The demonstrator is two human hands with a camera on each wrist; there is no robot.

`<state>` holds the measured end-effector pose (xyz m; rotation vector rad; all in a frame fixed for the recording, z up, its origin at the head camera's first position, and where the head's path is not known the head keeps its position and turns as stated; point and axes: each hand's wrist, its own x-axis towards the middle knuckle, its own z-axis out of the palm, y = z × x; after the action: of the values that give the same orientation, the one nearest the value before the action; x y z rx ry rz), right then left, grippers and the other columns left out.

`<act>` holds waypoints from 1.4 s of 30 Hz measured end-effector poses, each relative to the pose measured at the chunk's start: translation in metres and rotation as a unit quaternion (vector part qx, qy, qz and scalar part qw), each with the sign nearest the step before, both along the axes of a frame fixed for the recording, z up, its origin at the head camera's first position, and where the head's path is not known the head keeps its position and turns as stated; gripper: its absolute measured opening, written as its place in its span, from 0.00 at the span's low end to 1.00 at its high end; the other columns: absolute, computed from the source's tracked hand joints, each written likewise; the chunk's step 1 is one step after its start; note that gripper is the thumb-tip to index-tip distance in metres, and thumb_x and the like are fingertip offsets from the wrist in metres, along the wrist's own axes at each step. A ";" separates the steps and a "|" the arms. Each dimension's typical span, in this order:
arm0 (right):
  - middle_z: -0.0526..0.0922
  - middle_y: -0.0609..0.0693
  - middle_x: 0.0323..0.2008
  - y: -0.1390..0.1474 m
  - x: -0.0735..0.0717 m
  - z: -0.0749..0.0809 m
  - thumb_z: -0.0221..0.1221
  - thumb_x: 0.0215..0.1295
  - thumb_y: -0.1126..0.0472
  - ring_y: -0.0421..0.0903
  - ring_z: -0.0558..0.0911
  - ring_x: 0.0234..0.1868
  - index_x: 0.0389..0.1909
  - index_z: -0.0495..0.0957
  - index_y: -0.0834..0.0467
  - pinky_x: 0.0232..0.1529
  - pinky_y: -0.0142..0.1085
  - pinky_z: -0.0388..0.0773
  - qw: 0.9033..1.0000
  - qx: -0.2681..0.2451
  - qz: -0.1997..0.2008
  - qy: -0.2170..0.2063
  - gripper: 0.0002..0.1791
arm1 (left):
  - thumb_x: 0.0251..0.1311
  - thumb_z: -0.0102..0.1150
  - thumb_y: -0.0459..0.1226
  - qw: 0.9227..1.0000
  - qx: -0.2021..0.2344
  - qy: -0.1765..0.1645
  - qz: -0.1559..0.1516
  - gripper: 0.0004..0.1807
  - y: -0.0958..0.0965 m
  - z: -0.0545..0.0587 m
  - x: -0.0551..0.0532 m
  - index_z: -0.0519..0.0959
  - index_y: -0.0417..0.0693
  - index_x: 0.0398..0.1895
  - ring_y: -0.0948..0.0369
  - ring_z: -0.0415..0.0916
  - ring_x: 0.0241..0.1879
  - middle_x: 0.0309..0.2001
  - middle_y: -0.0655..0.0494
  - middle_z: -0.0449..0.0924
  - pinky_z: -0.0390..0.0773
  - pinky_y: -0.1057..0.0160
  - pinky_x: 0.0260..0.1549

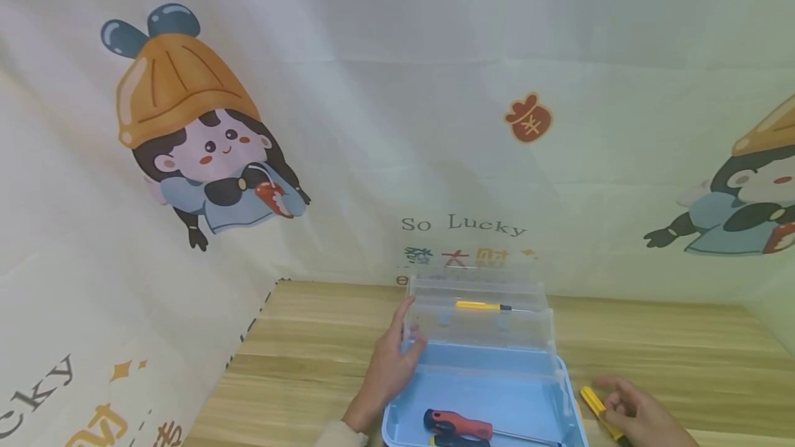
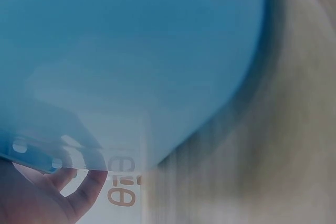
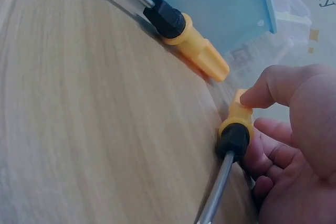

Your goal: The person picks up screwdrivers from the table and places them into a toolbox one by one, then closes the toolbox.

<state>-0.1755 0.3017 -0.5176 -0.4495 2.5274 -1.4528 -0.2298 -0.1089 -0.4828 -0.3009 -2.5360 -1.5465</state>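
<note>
A blue box (image 1: 478,395) with a raised clear lid (image 1: 435,319) stands in the lower part of the head view. My left hand (image 1: 391,361) holds the lid by its left edge. To the right of the box, my right hand (image 1: 640,416) pinches the yellow handle of a screwdriver (image 3: 233,137) at the tabletop. Another yellow-and-black screwdriver (image 3: 191,48) lies between that hand and the box. Inside the box is a red-and-black screwdriver (image 1: 462,424), with a black-and-yellow handle (image 1: 459,441) partly hidden under it. A small yellow screwdriver (image 1: 481,305) shows in the lid.
The wood-grain table (image 1: 298,343) meets a printed white cloth (image 1: 348,157) behind the box. That cloth also rises along the left side. The lid's far edge stands close to the cloth.
</note>
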 end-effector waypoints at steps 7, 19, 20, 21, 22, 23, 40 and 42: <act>0.78 0.48 0.36 -0.001 0.001 0.003 0.57 0.69 0.63 0.30 0.74 0.35 0.59 0.69 0.75 0.34 0.28 0.75 0.998 0.051 -0.036 0.005 0.24 | 0.69 0.53 0.40 1.000 0.008 -0.003 -0.005 0.37 0.000 -0.001 0.001 0.52 0.63 0.78 0.43 0.75 0.60 0.62 0.39 0.76 0.74 0.39 0.57; 0.82 0.62 0.49 -0.001 0.000 0.011 0.54 0.72 0.64 0.30 0.77 0.41 0.63 0.67 0.76 0.38 0.30 0.78 0.995 0.077 -0.061 -0.010 0.25 | 0.69 0.54 0.41 1.000 0.004 -0.002 -0.002 0.37 -0.001 -0.001 0.000 0.52 0.64 0.78 0.43 0.75 0.60 0.61 0.41 0.77 0.74 0.38 0.57; 0.81 0.63 0.50 -0.001 0.000 0.011 0.54 0.72 0.64 0.34 0.78 0.44 0.63 0.66 0.76 0.39 0.30 0.79 0.995 0.073 -0.067 -0.018 0.25 | 0.69 0.54 0.41 1.000 0.004 -0.002 -0.001 0.37 -0.001 -0.001 0.000 0.52 0.64 0.78 0.43 0.75 0.60 0.61 0.41 0.77 0.74 0.38 0.57; 0.80 0.64 0.50 -0.001 0.000 0.012 0.54 0.72 0.64 0.39 0.80 0.46 0.64 0.66 0.76 0.39 0.31 0.80 0.995 0.068 -0.071 -0.023 0.25 | 0.69 0.54 0.41 1.000 0.004 -0.003 -0.001 0.37 -0.001 -0.001 0.000 0.52 0.65 0.78 0.43 0.75 0.60 0.61 0.41 0.77 0.74 0.38 0.57; 0.80 0.66 0.50 -0.001 0.000 0.012 0.53 0.72 0.65 0.45 0.82 0.47 0.64 0.65 0.76 0.38 0.33 0.80 0.995 0.060 -0.071 -0.028 0.26 | 0.69 0.54 0.41 1.000 0.004 -0.003 0.000 0.37 -0.001 -0.001 0.000 0.52 0.65 0.78 0.44 0.75 0.60 0.61 0.41 0.77 0.74 0.38 0.57; 0.79 0.66 0.50 -0.001 0.000 0.012 0.53 0.72 0.65 0.52 0.82 0.48 0.64 0.64 0.76 0.38 0.33 0.80 0.995 0.056 -0.076 -0.033 0.26 | 0.69 0.54 0.41 1.000 0.004 -0.002 0.001 0.37 -0.001 -0.001 0.000 0.52 0.66 0.78 0.44 0.75 0.60 0.61 0.41 0.77 0.74 0.38 0.57; 0.80 0.56 0.54 -0.004 0.002 0.010 0.60 0.68 0.60 0.28 0.76 0.42 0.61 0.73 0.67 0.38 0.30 0.79 0.993 0.064 -0.103 0.010 0.24 | 0.68 0.55 0.40 1.000 0.012 -0.007 0.000 0.37 0.000 0.000 0.001 0.53 0.65 0.78 0.43 0.75 0.60 0.61 0.39 0.76 0.74 0.38 0.57; 0.81 0.46 0.52 -0.003 0.002 0.010 0.59 0.69 0.60 0.28 0.76 0.41 0.61 0.73 0.68 0.37 0.30 0.79 0.994 0.054 -0.093 0.011 0.24 | 0.68 0.55 0.40 1.000 0.012 -0.007 0.000 0.37 0.000 0.000 0.001 0.53 0.65 0.78 0.43 0.75 0.60 0.61 0.39 0.76 0.75 0.38 0.56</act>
<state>-0.1732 0.2992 -0.5078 -0.2193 2.7109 -1.3667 -0.2289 -0.1093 -0.4832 -0.2873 -2.5264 -1.5830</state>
